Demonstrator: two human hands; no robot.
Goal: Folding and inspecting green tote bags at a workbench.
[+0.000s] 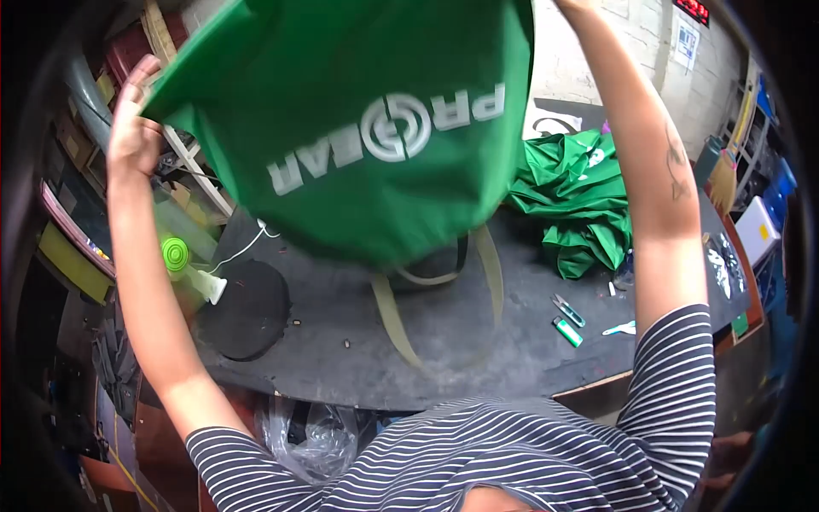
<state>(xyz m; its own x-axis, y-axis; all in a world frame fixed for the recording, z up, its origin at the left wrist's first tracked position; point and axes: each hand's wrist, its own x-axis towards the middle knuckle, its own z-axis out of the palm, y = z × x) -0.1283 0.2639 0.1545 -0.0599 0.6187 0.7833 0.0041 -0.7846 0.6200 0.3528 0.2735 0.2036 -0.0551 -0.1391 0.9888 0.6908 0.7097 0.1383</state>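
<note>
Pinching the edge of a large green fabric bag [341,209] raised over the dark flat counter [328,375], left grip [135,141]; right grip [580,4] cropped, can't tell. White block wall [657,60] behind. Bag slack, silver-printed, blurred, hiding counter's far part. Beige webbing straps [393,322] below; crumpled green fabric pile [580,196], green lighter [567,331] right; black round piece [246,311] left.

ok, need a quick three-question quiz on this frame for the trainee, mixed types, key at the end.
1. True or false: the green lighter lies near the snips on the dark table.
2. Which lies on the table's left part? a) crumpled green fabric b) round black piece c) snips
3. Short answer: which hand shows at the edge of the raised green fabric?
Key: 1. True. 2. b. 3. The left hand.
</note>
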